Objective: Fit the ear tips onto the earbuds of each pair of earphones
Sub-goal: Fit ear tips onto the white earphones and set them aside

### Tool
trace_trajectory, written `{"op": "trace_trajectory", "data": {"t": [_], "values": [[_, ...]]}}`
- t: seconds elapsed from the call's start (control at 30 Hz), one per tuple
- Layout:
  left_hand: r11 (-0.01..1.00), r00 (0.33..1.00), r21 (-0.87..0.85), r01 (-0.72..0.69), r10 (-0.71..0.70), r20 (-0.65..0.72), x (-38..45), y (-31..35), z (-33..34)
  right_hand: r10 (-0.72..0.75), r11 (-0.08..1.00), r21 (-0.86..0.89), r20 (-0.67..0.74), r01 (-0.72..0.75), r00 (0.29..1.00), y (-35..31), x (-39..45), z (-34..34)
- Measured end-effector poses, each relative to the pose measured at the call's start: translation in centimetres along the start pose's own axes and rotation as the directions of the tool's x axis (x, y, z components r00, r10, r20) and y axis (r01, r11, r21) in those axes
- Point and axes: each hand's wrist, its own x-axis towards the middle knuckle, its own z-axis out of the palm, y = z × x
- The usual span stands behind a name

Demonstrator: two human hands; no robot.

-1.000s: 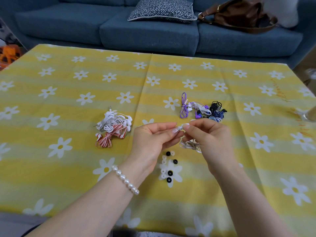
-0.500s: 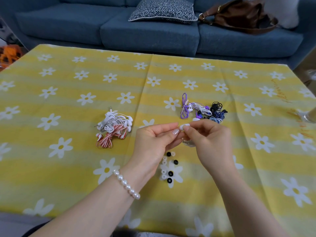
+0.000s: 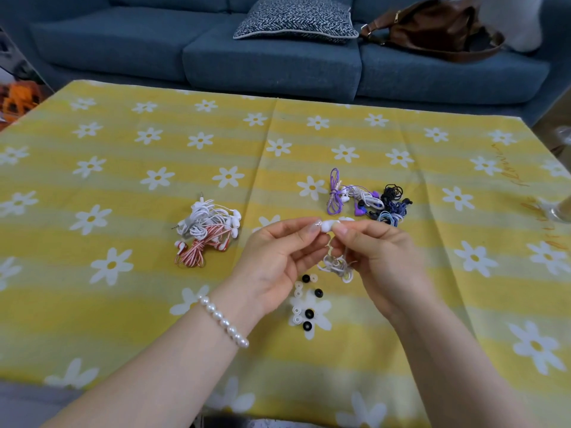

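My left hand (image 3: 278, 257) and my right hand (image 3: 380, 257) meet above the table and pinch a white earbud (image 3: 328, 225) between their fingertips. The earbud's coiled white cable (image 3: 336, 267) hangs below, between the hands. Whether an ear tip sits on the earbud is hidden by the fingers. Several loose black and white ear tips (image 3: 304, 301) lie on the cloth just under my hands. A bundle of white and red-striped earphones (image 3: 205, 231) lies to the left. A bundle of purple, white, blue and black earphones (image 3: 367, 202) lies behind my right hand.
A yellow tablecloth with white daisies (image 3: 123, 304) covers the table. A blue sofa (image 3: 272, 57) stands behind it with a patterned cushion (image 3: 296, 20) and a brown bag (image 3: 432, 29). A clear glass object (image 3: 556, 208) sits at the right edge.
Both hands have stayed together on the white earbud and shifted slightly away from me. The hanging cable has swung a little between the hands.
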Motion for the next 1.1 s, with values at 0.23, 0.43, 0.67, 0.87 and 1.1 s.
{"op": "trace_trajectory", "data": {"t": [0.23, 0.43, 0.67, 0.87, 1.1], "values": [[0.998, 0.998, -0.022, 0.057, -0.057, 0.000, 0.2, -0.3, 0.0, -0.024, 0.999, -0.034, 0.009, 0.024, 1.000, 0.1, -0.1, -0.1], [0.993, 0.994, -0.058, 0.102, -0.100, 0.040, 0.2, -0.4, 0.0, -0.038, 0.998, -0.039, 0.031, 0.039, 0.999, 0.1, 0.1, -0.3], [0.993, 0.993, -0.039, 0.110, -0.108, 0.054, 0.4, -0.6, -0.1, -0.030, 0.999, -0.034, 0.050, 0.031, 0.998, 0.0, -0.1, -0.4], [0.988, 0.996, 0.127, 0.090, -0.089, -0.011, 0.7, -0.5, -0.5, 0.011, 0.999, -0.040, 0.026, -0.010, 1.000, 0.0, 0.1, -0.4], [0.894, 0.978, 0.442, 0.076, -0.154, 0.142, 0.3, -1.1, -0.4, 0.130, 0.955, 0.263, 0.042, -0.137, 0.991, -0.1, 0.4, -0.3]]}}
